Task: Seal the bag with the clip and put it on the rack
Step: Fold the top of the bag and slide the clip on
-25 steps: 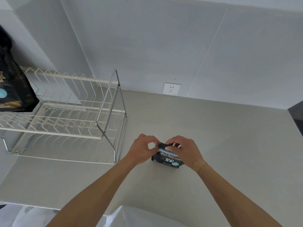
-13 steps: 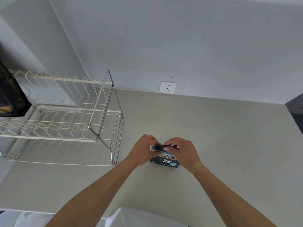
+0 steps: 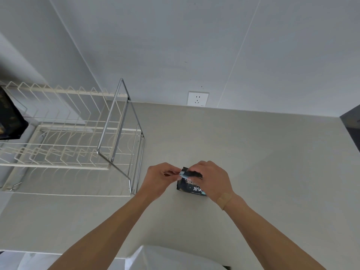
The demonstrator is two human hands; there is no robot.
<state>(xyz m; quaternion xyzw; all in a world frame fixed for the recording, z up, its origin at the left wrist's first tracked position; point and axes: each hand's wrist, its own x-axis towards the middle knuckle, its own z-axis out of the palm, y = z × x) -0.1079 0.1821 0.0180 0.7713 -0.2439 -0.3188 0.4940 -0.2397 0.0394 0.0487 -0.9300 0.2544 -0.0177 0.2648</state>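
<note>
A small black bag with white and light-blue print stands on the grey counter. My right hand covers its folded top and right side. My left hand pinches a light-blue clip at the top left corner of the bag. Most of the clip is hidden by my fingers. The white wire rack with a chrome frame stands to the left of my hands.
A large black bag sits on the rack's far left end. A wall socket is behind the counter. A dark surface borders the counter at the right edge. A white object lies below my arms.
Both hands stay at the bag's top. The left hand's fingers have slid outward along the clip. The view has shifted right, so less of the large black bag shows.
</note>
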